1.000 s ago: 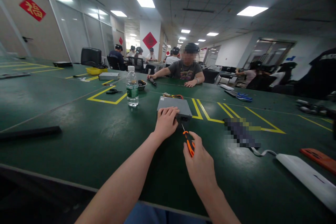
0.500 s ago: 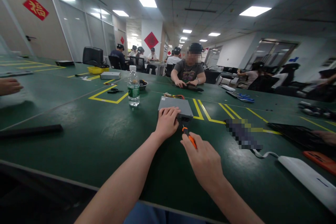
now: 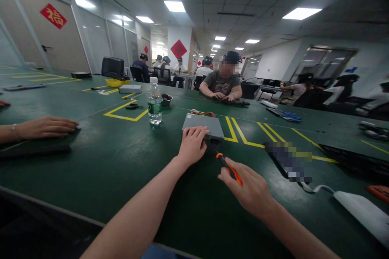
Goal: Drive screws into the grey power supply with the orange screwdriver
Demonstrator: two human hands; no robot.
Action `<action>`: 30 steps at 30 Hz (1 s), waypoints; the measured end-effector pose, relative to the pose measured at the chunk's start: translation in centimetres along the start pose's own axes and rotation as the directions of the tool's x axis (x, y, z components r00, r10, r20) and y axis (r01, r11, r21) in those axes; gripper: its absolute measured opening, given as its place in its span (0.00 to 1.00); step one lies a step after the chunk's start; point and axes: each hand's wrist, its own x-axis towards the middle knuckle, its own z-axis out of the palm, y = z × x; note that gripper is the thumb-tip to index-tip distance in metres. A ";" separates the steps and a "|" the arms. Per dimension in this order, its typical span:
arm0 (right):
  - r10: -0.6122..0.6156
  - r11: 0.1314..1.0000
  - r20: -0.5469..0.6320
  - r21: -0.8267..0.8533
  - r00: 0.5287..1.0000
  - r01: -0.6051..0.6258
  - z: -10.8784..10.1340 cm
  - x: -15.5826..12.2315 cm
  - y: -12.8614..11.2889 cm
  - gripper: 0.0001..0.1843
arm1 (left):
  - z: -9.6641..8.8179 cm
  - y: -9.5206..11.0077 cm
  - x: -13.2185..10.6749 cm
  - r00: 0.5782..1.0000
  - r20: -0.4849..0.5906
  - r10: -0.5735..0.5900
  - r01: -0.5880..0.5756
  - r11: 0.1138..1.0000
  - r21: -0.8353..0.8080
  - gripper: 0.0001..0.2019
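A grey metal computer power supply unit [image 3: 203, 123] lies flat on the green table, with a bundle of coloured wires [image 3: 203, 113] at its far side. My left hand [image 3: 193, 142] grips its near left corner, fingers over the top and thumb down by the front face. In my right hand [image 3: 247, 184] is an orange and black screwdriver [image 3: 226, 165]. Its thin shaft points toward the front face, close to the power socket [image 3: 214, 141]; whether the tip touches anything is too blurred to tell.
A water bottle [image 3: 154, 103] stands left of the unit, before a small bowl [image 3: 166, 99]. At right lie a pixelated dark device [image 3: 285, 162] and a white power strip [image 3: 361, 214]. Another person's hand [image 3: 48, 127] rests at left near a black bar [image 3: 36, 153]. A co-worker [image 3: 223, 83] sits opposite.
My right hand and the screwdriver have drawn back slightly, down and right. My left hand stays on the unit. The neighbour's hand at left has come farther in. The view has shifted slightly.
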 end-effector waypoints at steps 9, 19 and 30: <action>0.078 0.990 -0.053 0.122 0.996 -0.071 0.6 -0.4 -0.5 0.18 | 0.1 0.6 0.1 0.999 0.014 -0.031 0.031 0.999 0.037 0.17; 0.164 0.981 -0.107 0.124 0.981 -0.151 0.6 0.9 -1.6 0.09 | 0.3 0.8 0.1 0.999 -0.002 -0.052 0.052 0.998 0.036 0.15; 0.176 0.983 -0.095 0.064 0.980 -0.171 0.5 1.3 -1.6 0.05 | 0.4 0.5 0.1 0.999 -0.010 -0.046 0.046 0.998 0.037 0.13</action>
